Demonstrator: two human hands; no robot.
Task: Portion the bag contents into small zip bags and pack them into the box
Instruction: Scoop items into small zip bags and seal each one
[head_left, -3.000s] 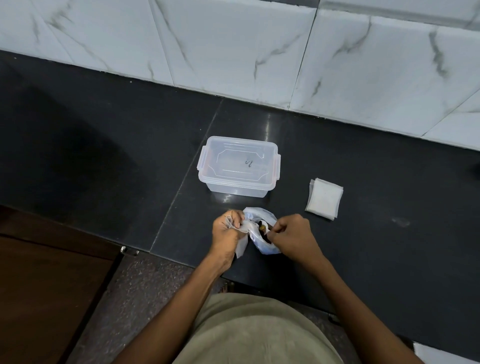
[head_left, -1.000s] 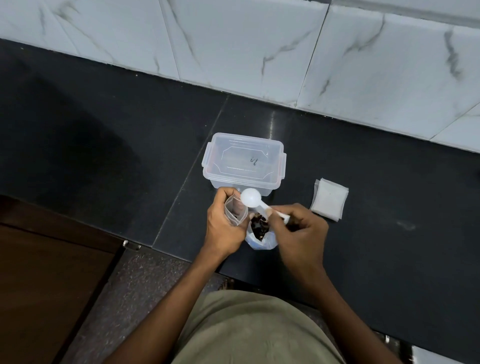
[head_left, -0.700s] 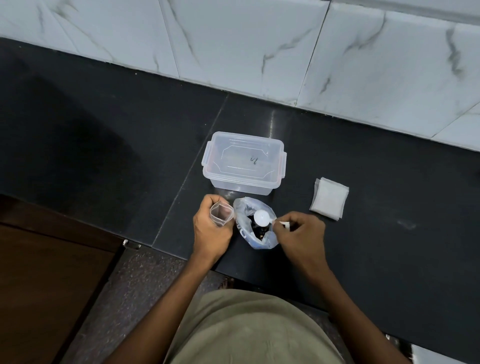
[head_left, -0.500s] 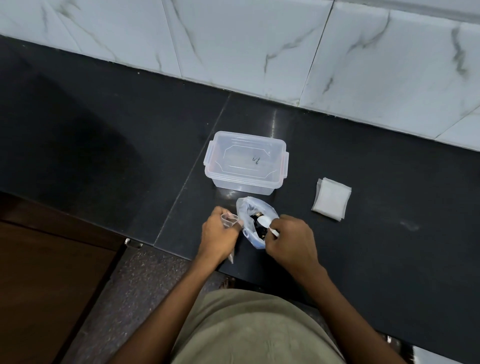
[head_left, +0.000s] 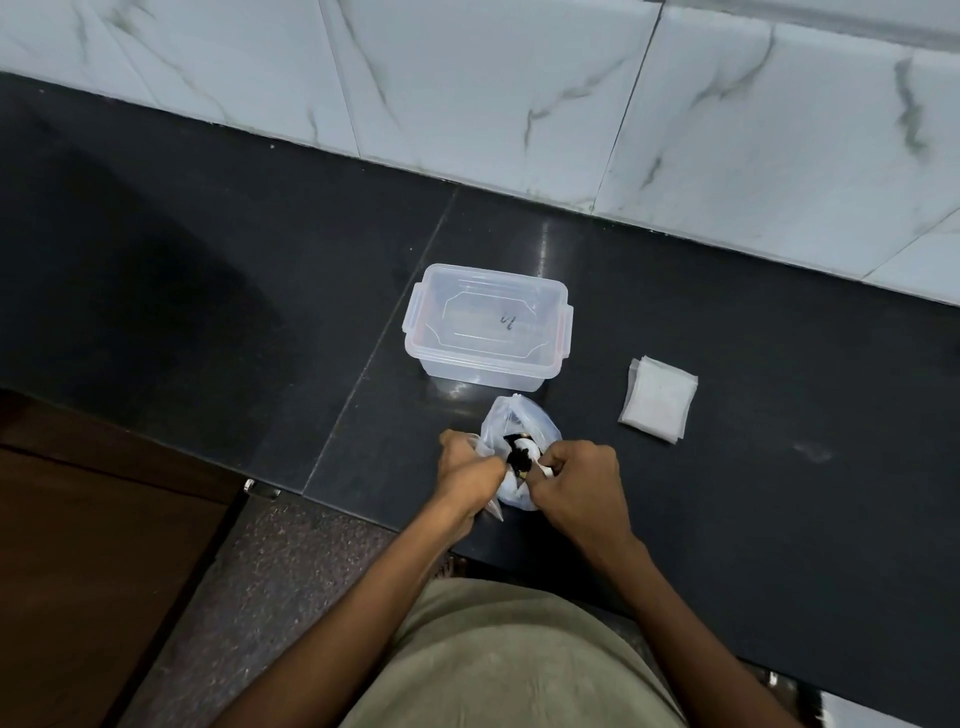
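Thin plastic bag (head_left: 524, 423) just below frame centre, mouth open, dark contents (head_left: 519, 457) showing inside. White spoon (head_left: 543, 467) dipped into the opening, loaded with the dark stuff, pinched by the curled fingers of the right hand (head_left: 576, 480). Left hand (head_left: 467, 475) pressed against the bag's left edge, fingers closed round a small clear zip bag (head_left: 493, 512), its lower corner poking out beneath the hand. Directly above the bag, close but apart: clear plastic box (head_left: 488, 327), lid on, side clips down, a dark scribble on top. To the right, well apart from bag and box: flat stack of small zip bags (head_left: 658, 400). All on a dark polished counter (head_left: 208, 260); white marble tiles (head_left: 467, 78) across the top of the frame; brown wooden surface (head_left: 78, 545) lower left.
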